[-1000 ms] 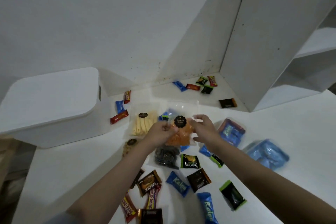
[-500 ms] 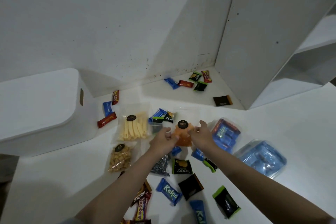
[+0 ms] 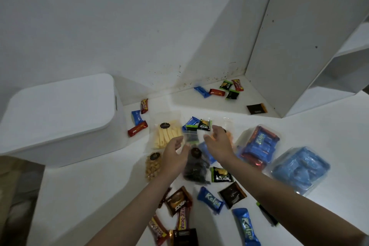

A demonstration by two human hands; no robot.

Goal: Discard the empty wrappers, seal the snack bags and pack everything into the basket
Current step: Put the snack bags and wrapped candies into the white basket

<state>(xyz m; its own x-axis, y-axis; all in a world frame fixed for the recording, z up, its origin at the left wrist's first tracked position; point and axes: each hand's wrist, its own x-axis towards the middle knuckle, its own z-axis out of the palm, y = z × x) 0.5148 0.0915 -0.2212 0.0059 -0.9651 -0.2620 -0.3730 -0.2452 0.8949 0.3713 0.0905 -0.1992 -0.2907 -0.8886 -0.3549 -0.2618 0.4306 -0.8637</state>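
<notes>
Two bare hands hovered over snacks scattered on a white counter [image 3: 103,181].

The left hand [image 3: 173,156] and right hand [image 3: 217,142] were held apart with fingers relaxed, gripping nothing, above a clear bag of dark snacks [image 3: 196,168]. Left of them lay a clear bag of pale yellow sticks [image 3: 166,133] and a clear bag of tan puffs [image 3: 152,166]; a lidded white plastic box [image 3: 60,114] stood further left. To the right sat a clear tub of blue Kalpa bars [image 3: 259,146] and a blue-tinted plastic tray [image 3: 299,168]. Small wrapped sweets lay around.
</notes>
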